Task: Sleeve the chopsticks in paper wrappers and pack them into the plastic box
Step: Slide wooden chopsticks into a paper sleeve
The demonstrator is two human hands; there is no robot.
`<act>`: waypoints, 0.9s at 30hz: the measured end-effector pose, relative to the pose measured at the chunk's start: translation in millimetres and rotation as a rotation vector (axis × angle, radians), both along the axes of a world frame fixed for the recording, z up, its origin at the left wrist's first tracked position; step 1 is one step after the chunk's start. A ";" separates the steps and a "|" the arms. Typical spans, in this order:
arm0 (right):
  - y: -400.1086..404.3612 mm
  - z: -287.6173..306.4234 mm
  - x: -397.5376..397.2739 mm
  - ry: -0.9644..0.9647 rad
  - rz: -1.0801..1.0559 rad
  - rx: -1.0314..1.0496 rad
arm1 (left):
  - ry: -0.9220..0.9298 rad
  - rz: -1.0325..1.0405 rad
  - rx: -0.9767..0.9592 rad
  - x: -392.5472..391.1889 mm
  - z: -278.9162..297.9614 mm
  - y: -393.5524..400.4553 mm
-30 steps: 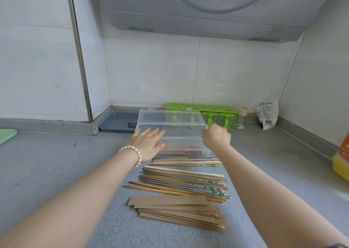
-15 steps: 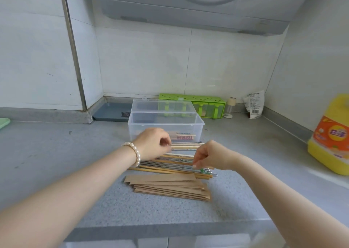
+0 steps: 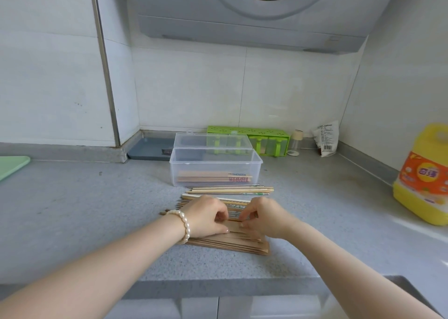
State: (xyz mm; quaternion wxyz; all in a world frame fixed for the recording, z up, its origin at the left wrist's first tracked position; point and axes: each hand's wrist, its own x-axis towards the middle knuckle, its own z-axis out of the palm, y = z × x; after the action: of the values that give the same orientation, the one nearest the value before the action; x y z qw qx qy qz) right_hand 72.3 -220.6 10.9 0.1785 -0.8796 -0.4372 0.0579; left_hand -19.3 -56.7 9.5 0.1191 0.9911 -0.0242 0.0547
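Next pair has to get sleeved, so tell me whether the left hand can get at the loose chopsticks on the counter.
Probably yes. The left hand lies right beside the loose chopsticks, nothing covers them, and the plastic box stands behind them. But its fingers are busy on the paper wrappers.

Counter (image 3: 72, 209): plastic box (image 3: 215, 167) at centre, lid open behind it, w/ sleeved chopsticks (image 3: 213, 176) inside. Loose chopsticks (image 3: 230, 190) lay just in front of box; paper wrappers (image 3: 232, 243) stacked nearest the edge. Left hand (image 3: 206, 215) & right hand (image 3: 264, 216) sat on wrapper stack, side by side. Behind box: seasoning rack (image 3: 254, 136). Far right: detergent jug (image 3: 424, 173).
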 end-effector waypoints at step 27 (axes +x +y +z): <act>3.9 39.9 19.4 0.532 -0.049 0.539 | -0.097 0.067 -0.168 14.1 60.7 -4.3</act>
State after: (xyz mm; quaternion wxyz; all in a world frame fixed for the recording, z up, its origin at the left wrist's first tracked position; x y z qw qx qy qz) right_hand 91.7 -216.7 50.8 0.5120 -0.7656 -0.3539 0.1628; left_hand -5.2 -60.9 70.3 0.1985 0.9740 0.0078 0.1084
